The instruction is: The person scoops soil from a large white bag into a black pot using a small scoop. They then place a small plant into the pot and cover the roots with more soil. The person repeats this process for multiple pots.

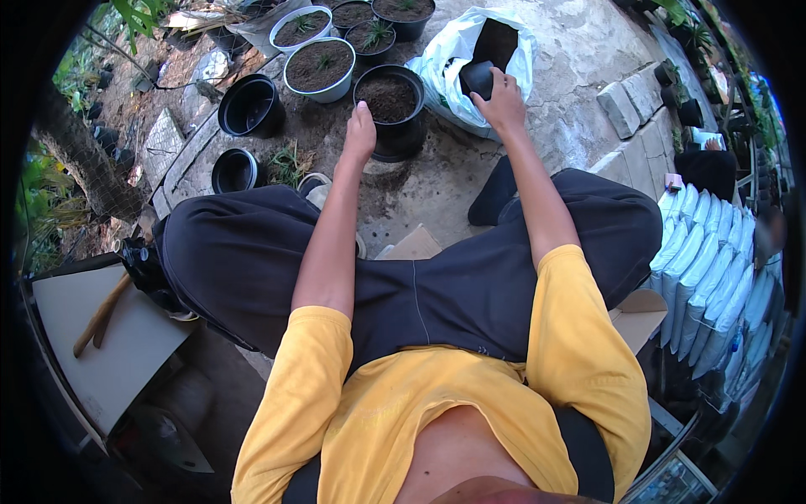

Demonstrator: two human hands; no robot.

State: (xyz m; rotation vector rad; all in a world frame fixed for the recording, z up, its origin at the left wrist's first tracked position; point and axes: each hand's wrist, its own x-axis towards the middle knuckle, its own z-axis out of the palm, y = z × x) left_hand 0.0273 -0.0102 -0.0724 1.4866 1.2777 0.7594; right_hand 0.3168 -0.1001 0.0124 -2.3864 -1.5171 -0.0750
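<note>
A black plant pot (396,139) filled with dark soil stands on the ground in front of me. My left hand (361,133) grips its left side near the rim. To the right, an open white plastic bag (437,80) holds dark soil (497,42). Inside its mouth, my right hand (502,102) is closed around a small black cup-shaped container (478,81). What the container holds is hidden from this angle.
Left of the filled pot are two empty black pots (252,105), with a tuft of grassy plants (290,164) nearby. Behind stand white pots (319,71) and black pots (369,38) with small plants. Concrete blocks (620,109) and stacked filled bags (701,260) lie right.
</note>
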